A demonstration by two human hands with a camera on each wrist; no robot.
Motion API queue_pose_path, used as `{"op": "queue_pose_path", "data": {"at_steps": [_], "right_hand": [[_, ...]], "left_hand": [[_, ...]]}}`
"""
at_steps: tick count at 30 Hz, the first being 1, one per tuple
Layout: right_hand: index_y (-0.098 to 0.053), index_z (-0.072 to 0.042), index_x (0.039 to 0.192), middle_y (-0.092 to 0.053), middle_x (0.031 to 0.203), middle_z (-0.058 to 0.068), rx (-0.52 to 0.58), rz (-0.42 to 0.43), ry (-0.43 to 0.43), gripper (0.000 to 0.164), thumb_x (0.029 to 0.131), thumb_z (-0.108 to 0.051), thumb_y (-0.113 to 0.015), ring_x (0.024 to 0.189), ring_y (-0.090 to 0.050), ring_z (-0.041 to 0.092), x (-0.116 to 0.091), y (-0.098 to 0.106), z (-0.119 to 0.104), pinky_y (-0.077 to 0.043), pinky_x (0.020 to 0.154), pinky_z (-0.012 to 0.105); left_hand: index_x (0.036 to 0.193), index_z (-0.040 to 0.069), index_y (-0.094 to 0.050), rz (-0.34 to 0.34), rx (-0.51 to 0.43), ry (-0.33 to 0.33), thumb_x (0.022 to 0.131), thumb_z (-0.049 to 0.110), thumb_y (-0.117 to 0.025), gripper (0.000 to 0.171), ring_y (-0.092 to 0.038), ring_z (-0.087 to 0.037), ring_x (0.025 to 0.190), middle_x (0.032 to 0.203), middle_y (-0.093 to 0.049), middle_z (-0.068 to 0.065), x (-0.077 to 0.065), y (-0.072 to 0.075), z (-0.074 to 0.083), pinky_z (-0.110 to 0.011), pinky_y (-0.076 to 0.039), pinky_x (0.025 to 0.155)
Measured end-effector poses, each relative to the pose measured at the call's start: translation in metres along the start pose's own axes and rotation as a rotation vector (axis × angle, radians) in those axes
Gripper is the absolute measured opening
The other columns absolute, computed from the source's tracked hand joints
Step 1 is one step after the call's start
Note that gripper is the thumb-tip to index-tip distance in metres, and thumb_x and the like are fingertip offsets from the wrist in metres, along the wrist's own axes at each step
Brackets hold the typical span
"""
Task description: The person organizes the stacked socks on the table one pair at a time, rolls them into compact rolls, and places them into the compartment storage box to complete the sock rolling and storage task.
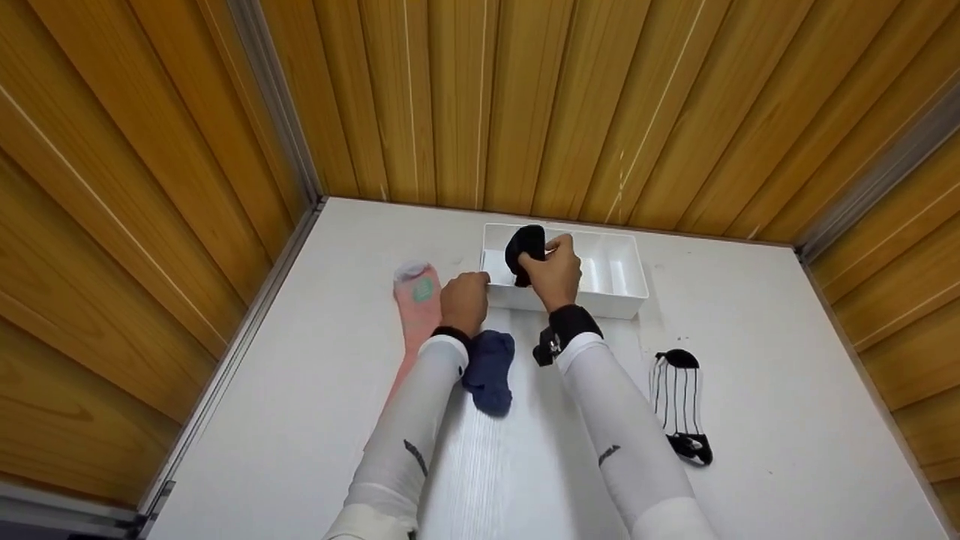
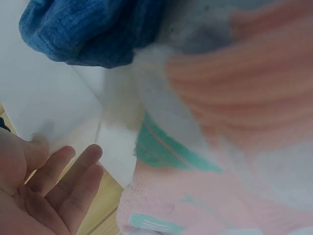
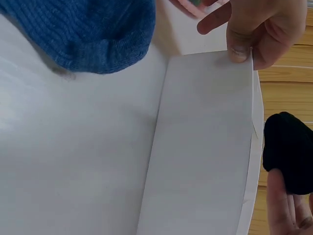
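My right hand (image 1: 556, 274) holds a folded black sock (image 1: 523, 249) over the left part of a white divided box (image 1: 607, 305). In the right wrist view the black sock (image 3: 287, 152) sits between the fingers, above the box's rim. At the box's front left corner my left hand (image 1: 465, 302) pinches the wall, its thumb on the outer face. Just below that hand lies a blue sock (image 1: 490, 375). A pink sock (image 1: 418, 307) with a green patch stretches along its left side, partly hidden by the sleeve.
A white sock with black stripes (image 1: 681, 405) lies on the white table (image 1: 780, 375) to the right of my right arm. Behind the box rises a wood-panelled wall (image 1: 525, 112), with similar panels on both sides. White dividers stand inside the box.
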State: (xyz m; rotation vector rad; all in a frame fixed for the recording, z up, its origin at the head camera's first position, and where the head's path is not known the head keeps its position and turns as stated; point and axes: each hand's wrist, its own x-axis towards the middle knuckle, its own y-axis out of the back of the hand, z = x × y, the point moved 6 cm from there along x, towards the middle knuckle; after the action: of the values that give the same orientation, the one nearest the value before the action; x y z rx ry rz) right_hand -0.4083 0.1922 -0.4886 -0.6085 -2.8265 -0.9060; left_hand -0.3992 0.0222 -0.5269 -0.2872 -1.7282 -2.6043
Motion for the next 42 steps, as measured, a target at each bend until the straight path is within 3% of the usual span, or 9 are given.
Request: {"op": "queue_pose_path", "data": {"at_steps": [6, 10, 17, 21, 29, 33, 37, 42], "right_hand": [[-0.048, -0.010, 0.078, -0.058, 0.073, 0.003, 0.008, 0.024, 0.114, 0.038, 0.078, -0.025, -0.083, 0.074, -0.061, 0.025, 0.005, -0.008, -0.015, -0.045, 0.068, 0.038], [-0.050, -0.012, 0.062, -0.055, 0.061, 0.001, -0.037, -0.020, 0.178, 0.039, 0.079, -0.024, -0.083, 0.065, -0.062, 0.025, 0.000, -0.036, -0.025, -0.047, 0.062, 0.036], [-0.042, -0.019, 0.048, -0.052, 0.053, -0.004, -0.183, -0.056, 0.098, 0.050, 0.077, -0.027, -0.082, 0.055, -0.056, 0.019, -0.020, -0.079, -0.012, -0.035, 0.047, 0.031], [-0.045, -0.019, 0.049, -0.058, 0.055, 0.000, -0.238, -0.072, 0.118, 0.047, 0.077, -0.027, -0.082, 0.058, -0.059, 0.019, -0.024, -0.093, -0.014, -0.037, 0.048, 0.032], [-0.062, -0.014, 0.056, -0.073, 0.072, 0.010, -0.487, -0.159, 0.242, 0.033, 0.078, -0.027, -0.082, 0.073, -0.072, 0.027, -0.022, -0.111, -0.016, -0.057, 0.062, 0.044], [-0.070, -0.007, 0.077, -0.075, 0.085, 0.016, -0.531, -0.215, 0.278, 0.024, 0.076, -0.027, -0.083, 0.081, -0.073, 0.034, -0.017, -0.113, -0.018, -0.058, 0.068, 0.048], [-0.069, -0.005, 0.098, -0.075, 0.097, 0.020, -0.567, -0.297, 0.298, 0.031, 0.079, -0.025, -0.082, 0.089, -0.073, 0.039, -0.013, -0.115, -0.017, -0.058, 0.073, 0.051], [-0.074, -0.007, 0.087, -0.076, 0.095, 0.018, -0.594, -0.350, 0.268, 0.020, 0.084, -0.026, -0.078, 0.087, -0.073, 0.037, -0.011, -0.118, -0.013, -0.058, 0.073, 0.051]], "left_hand": [[0.090, 0.015, -0.076, 0.013, 0.011, -0.045, 0.097, 0.012, -0.056, 0.021, -0.074, -0.031, 0.086, 0.095, -0.078, -0.009, 0.002, 0.002, 0.010, -0.046, -0.059, 0.073], [0.095, 0.016, -0.077, 0.018, 0.054, -0.011, 0.099, 0.011, -0.055, 0.022, -0.075, -0.030, 0.086, 0.096, -0.078, -0.008, -0.002, 0.006, -0.003, -0.046, -0.060, 0.074], [0.097, 0.015, -0.077, 0.011, 0.058, 0.001, 0.099, 0.010, -0.057, 0.021, -0.074, -0.031, 0.085, 0.096, -0.078, -0.010, -0.020, -0.004, -0.027, -0.046, -0.059, 0.074], [0.096, 0.015, -0.077, 0.033, 0.071, 0.004, 0.099, 0.010, -0.057, 0.020, -0.073, -0.031, 0.083, 0.094, -0.077, -0.010, -0.023, -0.004, -0.034, -0.046, -0.059, 0.073], [0.103, 0.017, -0.079, 0.029, 0.055, 0.012, 0.100, 0.012, -0.056, 0.024, -0.073, -0.032, 0.086, 0.097, -0.078, -0.010, -0.021, 0.002, -0.038, -0.047, -0.059, 0.074], [0.103, 0.022, -0.079, 0.050, 0.054, 0.001, 0.100, 0.013, -0.056, 0.025, -0.074, -0.031, 0.083, 0.095, -0.078, -0.009, -0.019, 0.004, -0.035, -0.046, -0.059, 0.071], [0.106, 0.029, -0.079, 0.059, 0.064, -0.016, 0.098, 0.013, -0.057, 0.028, -0.073, -0.030, 0.083, 0.095, -0.078, -0.008, -0.019, 0.004, -0.032, -0.044, -0.059, 0.071], [0.104, 0.026, -0.078, 0.047, 0.087, -0.007, 0.098, 0.013, -0.058, 0.025, -0.073, -0.029, 0.086, 0.096, -0.078, -0.008, -0.020, 0.003, -0.033, -0.045, -0.058, 0.073]]}}
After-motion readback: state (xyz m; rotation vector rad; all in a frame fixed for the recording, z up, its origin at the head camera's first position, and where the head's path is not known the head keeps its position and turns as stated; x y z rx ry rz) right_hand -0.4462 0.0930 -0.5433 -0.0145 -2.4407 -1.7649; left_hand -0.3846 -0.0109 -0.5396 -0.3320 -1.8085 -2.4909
